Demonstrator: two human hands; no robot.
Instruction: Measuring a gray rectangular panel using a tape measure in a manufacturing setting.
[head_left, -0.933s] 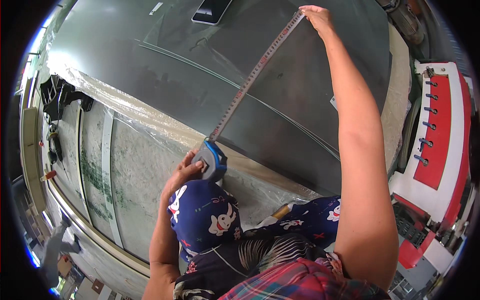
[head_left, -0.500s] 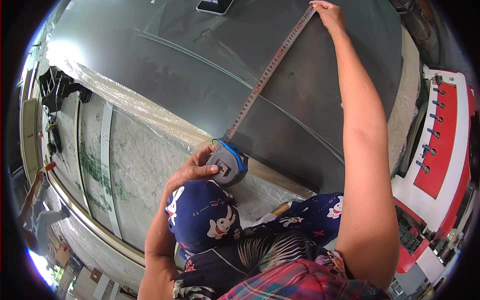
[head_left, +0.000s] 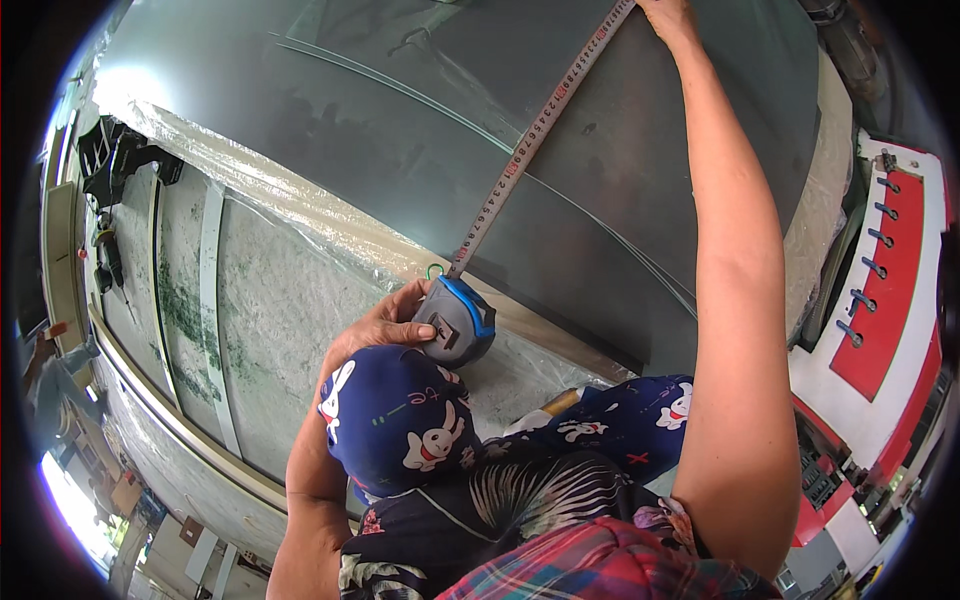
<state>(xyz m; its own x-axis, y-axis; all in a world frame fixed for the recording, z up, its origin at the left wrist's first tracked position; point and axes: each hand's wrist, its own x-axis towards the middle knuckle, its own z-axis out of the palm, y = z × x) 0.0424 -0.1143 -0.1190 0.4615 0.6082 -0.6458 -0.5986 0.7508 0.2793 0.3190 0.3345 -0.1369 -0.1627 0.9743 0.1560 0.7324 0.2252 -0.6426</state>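
Observation:
A grey tape measure with blue trim point(head_left: 460, 325) rests in my left hand point(head_left: 392, 318), whose thumb lies over the side of the case by the belt clip. A small green loop hangs from the case near its mouth. From there the pulled-out blade point(head_left: 530, 150) runs slantwise up to the right, across a dark grey sheet point(head_left: 330, 150). At the far end my right hand point(head_left: 672, 18) pinches the blade, arm stretched forward. The frame's upper edge cuts off the fingertips and the blade's end.
Clear plastic film point(head_left: 270, 215) wraps the sheet's near edge. Thin pale strips point(head_left: 420, 97) lie across the sheet. A red and white panel with several dark levers point(head_left: 880, 285) stands at right. On the left are a power tool point(head_left: 110, 255) and another person point(head_left: 60, 385).
The view has shifted, so the sheet's far part and my right hand sit higher in it. The flat device at the top has nearly left the picture. Both hands keep their hold.

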